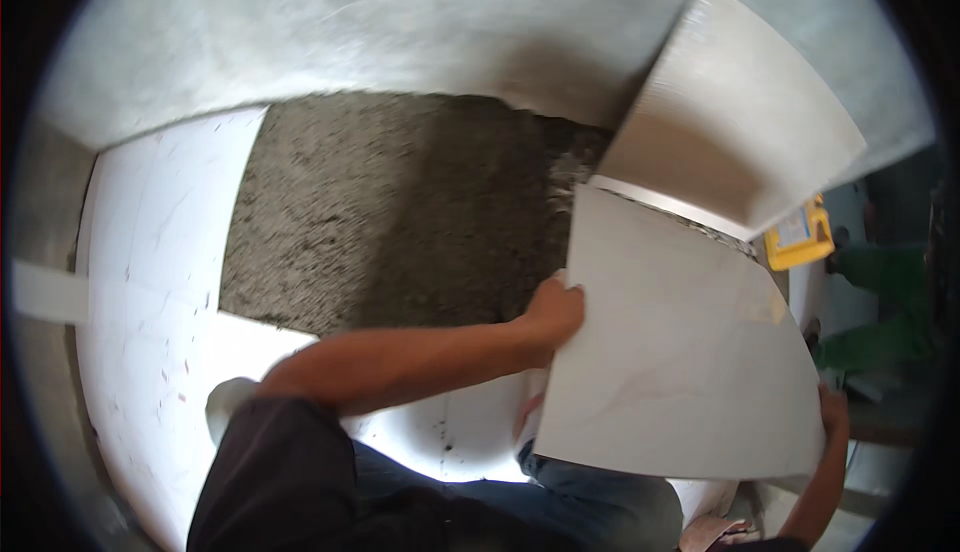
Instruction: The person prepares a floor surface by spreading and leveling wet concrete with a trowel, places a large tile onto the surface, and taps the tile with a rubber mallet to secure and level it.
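A large white floor tile [680,352] with faint veining is held between my hands, to the right of the mortar bed. My left hand [556,312] is closed round its left edge, with the fingertips hidden behind it. On the opposite edge, my right hand [832,408] grips the tile near its lower right corner. Beyond the held tile, a second large tile [735,122] leans up against the wall. Rough grey mortar [330,202] covers the floor between the laid tiles and the held one.
White laid tiles [150,252] run along the left side and below the mortar. A plain grey wall [330,22] rises at the back. To the right stands a yellow jug [800,237]. Another person's green trouser legs [880,312] show at the far right.
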A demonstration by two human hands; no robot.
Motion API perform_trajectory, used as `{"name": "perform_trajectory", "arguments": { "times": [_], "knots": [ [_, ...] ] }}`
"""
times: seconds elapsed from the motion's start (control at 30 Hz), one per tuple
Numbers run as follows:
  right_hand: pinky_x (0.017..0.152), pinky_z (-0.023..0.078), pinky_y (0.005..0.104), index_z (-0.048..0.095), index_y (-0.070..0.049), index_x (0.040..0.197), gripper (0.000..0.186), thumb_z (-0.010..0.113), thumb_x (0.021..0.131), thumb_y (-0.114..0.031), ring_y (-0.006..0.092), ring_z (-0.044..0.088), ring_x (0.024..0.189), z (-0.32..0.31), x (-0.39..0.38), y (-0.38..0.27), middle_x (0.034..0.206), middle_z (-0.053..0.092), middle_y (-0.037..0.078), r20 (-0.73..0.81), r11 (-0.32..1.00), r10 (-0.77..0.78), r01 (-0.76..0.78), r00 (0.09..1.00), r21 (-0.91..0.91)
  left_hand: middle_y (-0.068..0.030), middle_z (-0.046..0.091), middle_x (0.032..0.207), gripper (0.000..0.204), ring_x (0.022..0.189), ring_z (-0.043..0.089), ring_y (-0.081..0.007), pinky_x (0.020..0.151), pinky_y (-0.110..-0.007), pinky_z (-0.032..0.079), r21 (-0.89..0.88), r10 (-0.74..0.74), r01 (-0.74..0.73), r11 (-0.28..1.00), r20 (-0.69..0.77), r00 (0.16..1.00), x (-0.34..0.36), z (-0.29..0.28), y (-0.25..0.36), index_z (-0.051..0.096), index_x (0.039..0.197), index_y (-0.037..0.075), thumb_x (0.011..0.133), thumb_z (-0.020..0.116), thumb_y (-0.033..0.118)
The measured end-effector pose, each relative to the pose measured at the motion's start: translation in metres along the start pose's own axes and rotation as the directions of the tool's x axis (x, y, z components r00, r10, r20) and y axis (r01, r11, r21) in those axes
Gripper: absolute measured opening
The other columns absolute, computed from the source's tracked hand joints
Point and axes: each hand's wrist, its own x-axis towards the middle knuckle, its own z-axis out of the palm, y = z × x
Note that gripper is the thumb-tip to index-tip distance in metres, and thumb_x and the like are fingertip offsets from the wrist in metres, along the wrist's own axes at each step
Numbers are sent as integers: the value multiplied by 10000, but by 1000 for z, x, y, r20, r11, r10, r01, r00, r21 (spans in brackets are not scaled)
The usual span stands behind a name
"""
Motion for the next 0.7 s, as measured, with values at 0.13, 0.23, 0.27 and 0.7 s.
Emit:
{"name": "perform_trajectory", "arguments": {
  "times": [0.13, 0.23, 0.27, 0.7],
  "knots": [
    [734, 437, 486, 624, 132, 847, 729, 392, 927, -555, 371, 600, 791, -10, -94, -66, 784, 622, 284, -36, 983, -145, 148, 989, 111, -173, 347, 1436, 573, 1295, 367, -329, 1008, -469, 365, 312, 15, 12, 950, -84, 996, -55, -71, 15, 166, 1477, 102, 961, 370, 243],
    [769, 431, 487, 631, 123, 885, 763, 345, 924, -583, 387, 585, 851, 2, -166, -137, 841, 616, 296, -37, 991, -115, 118, 993, 65, -169, 361, 1427, 592, 1271, 401, -341, 964, -472, 418, 268, -25, 38, 963, -50, 998, -88, -142, 28, 152, 1481, 103, 956, 390, 234],
    [753, 435, 487, 630, 126, 880, 752, 361, 925, -575, 378, 591, 832, 8, -188, -160, 826, 619, 291, -50, 991, -117, 120, 992, 65, -169, 361, 1427, 592, 1271, 401, -341, 964, -472, 418, 266, -30, 42, 963, -51, 998, -95, -169, 32, 152, 1481, 103, 956, 390, 234],
    [673, 424, 520, 626, 147, 823, 880, 395, 875, -700, 343, 557, 649, 153, -269, -398, 751, 626, 271, -270, 957, -86, 155, 959, 246, -171, 610, 1086, 431, 972, 603, -232, 862, -373, 500, 286, 335, -262, 922, -250, 908, -131, -483, 15, 450, 1313, -15, 917, 517, 142]
  ]
}}
